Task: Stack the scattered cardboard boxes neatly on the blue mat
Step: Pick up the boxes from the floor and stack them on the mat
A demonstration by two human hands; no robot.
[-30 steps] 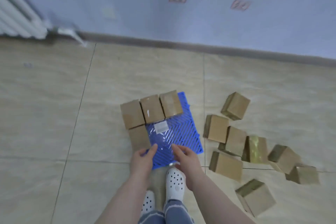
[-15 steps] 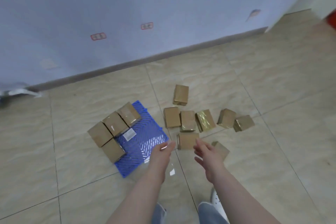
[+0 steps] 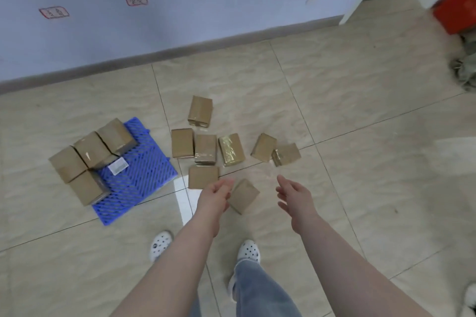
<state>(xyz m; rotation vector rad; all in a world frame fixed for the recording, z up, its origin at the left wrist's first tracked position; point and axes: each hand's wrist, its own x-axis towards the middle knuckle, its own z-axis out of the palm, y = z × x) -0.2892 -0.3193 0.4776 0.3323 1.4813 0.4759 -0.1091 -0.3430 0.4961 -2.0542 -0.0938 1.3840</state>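
Both hands, at blue mat's near edge a second ago, now reach right over scattered boxes. Left hand (image 3: pixel 215 194) and right hand (image 3: pixel 295 197) hover empty, fingers loosely extended, flanking nearest cardboard box (image 3: pixel 243 195) on tile floor (image 3: pixel 360 110). Blue mat (image 3: pixel 140 175) lies left, four boxes (image 3: pixel 90 159) set along its far and left edges. Seven more boxes (image 3: pixel 206 149) lie loose beyond hands, one tape-wrapped box (image 3: pixel 231 149) shiny. White perforated clogs (image 3: pixel 248 251) below. Red object (image 3: pixel 454 5) at far right.
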